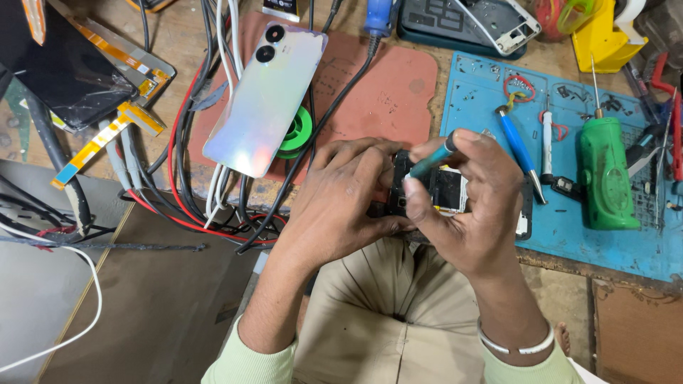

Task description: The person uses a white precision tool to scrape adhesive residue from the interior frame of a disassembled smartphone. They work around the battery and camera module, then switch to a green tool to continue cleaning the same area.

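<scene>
left hand: fingers curled, gripping opened phone at its left side, bench edge
right hand: pinching teal screwdriver, tip down on opened phone
blue mat: under phone's right part; holds blue-handled tool, green tool
red mat: farther back, iridescent phone back lying over green reel
cables: left, tangled

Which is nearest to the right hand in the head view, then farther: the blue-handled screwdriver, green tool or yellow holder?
From the right hand:
1. Blue-handled screwdriver, just right of it on the blue mat.
2. Green tool, farther right.
3. Yellow holder, top right corner.
</scene>
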